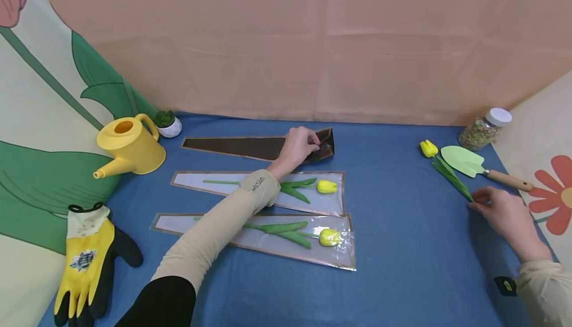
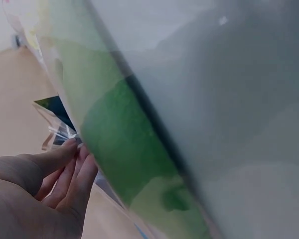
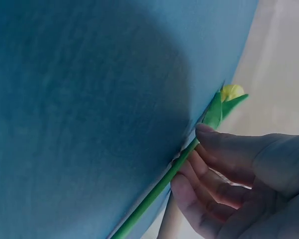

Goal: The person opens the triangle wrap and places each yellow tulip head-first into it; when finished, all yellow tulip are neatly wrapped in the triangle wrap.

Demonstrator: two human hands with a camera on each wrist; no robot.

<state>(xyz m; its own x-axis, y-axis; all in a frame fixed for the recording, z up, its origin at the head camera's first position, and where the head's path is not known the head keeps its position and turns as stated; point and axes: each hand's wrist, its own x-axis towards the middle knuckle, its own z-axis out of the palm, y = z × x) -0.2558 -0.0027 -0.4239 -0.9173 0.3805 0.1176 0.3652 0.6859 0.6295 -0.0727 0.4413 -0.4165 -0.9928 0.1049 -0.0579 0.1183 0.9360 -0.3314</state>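
My left hand (image 1: 297,147) pinches the wide end of a dark flower sleeve (image 1: 232,147) with a tan border; that end stands up from the table. In the left wrist view, thumb and fingertips meet at the sleeve's clear, crinkled film (image 2: 62,133). At the far right, my right hand (image 1: 505,215) holds a yellow artificial tulip (image 1: 452,179) by its stem, thumb on one side and fingers on the other. The right wrist view shows the green stem (image 3: 154,191) running past the fingers, close along the blue cloth. Two clear-fronted sleeves (image 1: 183,178) (image 1: 344,257), each with a yellow tulip inside, lie nearer me.
A yellow watering can (image 1: 131,146) and a small potted succulent (image 1: 169,124) stand at left, above a yellow-black garden glove (image 1: 87,265). Beside the right-hand tulip are a pale green trowel (image 1: 462,161) and a white-lidded jar (image 1: 480,131). A small black object (image 1: 505,286) lies near the right sleeve.
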